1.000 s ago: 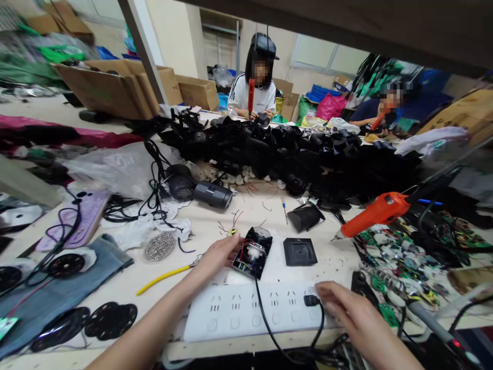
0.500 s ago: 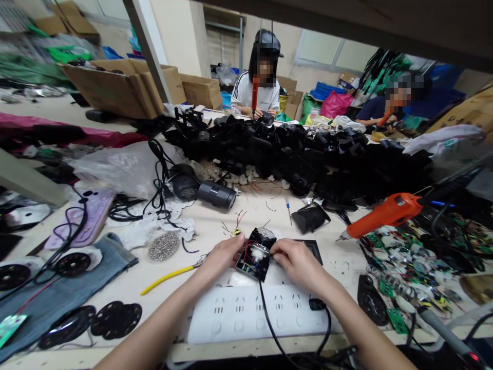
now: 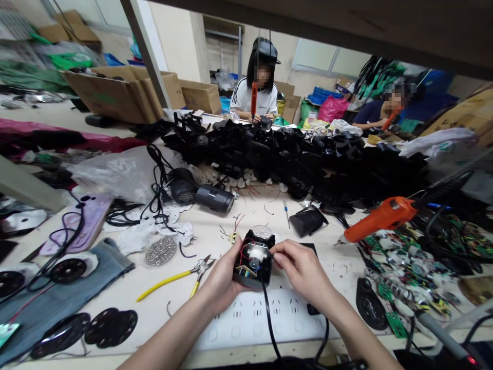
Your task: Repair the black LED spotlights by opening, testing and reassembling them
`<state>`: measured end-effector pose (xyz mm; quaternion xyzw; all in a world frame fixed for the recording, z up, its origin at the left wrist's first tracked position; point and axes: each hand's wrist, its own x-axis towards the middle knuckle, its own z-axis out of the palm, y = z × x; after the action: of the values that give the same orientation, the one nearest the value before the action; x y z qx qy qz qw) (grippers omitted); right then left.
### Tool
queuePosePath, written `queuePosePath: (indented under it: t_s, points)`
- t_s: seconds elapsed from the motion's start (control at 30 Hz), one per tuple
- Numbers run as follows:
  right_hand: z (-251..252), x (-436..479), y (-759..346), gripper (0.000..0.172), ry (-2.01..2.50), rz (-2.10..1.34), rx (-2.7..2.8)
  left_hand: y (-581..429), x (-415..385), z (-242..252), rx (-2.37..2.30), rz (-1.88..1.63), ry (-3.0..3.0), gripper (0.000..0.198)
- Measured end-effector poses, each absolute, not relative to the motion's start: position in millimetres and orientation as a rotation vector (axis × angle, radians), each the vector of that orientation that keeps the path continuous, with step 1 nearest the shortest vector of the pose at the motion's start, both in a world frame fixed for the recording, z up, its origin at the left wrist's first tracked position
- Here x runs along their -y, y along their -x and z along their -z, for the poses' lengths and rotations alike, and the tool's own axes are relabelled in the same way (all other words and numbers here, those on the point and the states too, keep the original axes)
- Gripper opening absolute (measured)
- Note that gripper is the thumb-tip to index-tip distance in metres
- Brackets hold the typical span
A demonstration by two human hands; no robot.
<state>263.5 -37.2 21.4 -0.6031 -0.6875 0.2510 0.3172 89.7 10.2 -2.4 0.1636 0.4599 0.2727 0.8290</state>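
Black housing held just past white power strip; bare bench beyond, up to black parts pile. Open side up, long axis fore-aft, cord end nearest. Left hand clamped on it; right hand at right edge, can't tell if gripping. Boxes behind.

Between fingers: one open black device. Left: one yellow-handled cutter. Below: one power strip. Beyond: two co-workers.
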Motion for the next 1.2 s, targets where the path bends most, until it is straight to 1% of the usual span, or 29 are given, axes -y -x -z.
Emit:
queuePosePath:
  t_s: [0.1,0.2,0.37,0.47,0.57,0.7,0.8,0.9,1.03,1.13,1.2]
  points:
    - [-23,41,-264,0.018,1.557,-0.601,1.833,-90,-5,-7,-0.916,-0.516,-0.341,0.057]
    - [-25,45,-265,0.018,1.517,-0.529,1.826,-91,0,-11,-0.908,-0.507,-0.355,0.057]
    - [-39,44,-266,0.019,1.414,-0.428,1.814,-94,6,-7,-0.915,-0.589,-0.521,0.057]
    - [-51,38,-261,0.026,1.352,-0.481,1.997,-95,9,-2,-0.931,-0.637,-0.638,0.059]
    - [-60,31,-253,0.033,1.403,-0.545,2.184,-97,10,2,-0.914,-0.712,-0.776,0.061]
    - [-68,23,-246,0.032,1.415,-0.602,2.364,-95,9,5,-0.909,-0.795,-1.004,0.059]
    - [-71,19,-245,0.03,1.379,-0.566,2.46,-92,8,8,-0.934,-0.806,-1.09,0.054]
    - [-73,17,-245,0.03,1.356,-0.508,2.524,-91,8,10,-0.954,-0.796,-1.101,0.05]
    - [-73,15,-244,0.035,1.277,-0.545,2.549,-91,8,13,-1.006,-0.785,-1.1,0.048]
    - [-74,16,-242,0.037,1.275,-0.532,2.54,-91,8,12,-0.989,-0.774,-1.067,0.052]
    - [-75,18,-241,0.034,1.273,-0.476,2.536,-91,7,10,-0.956,-0.754,-0.958,0.057]
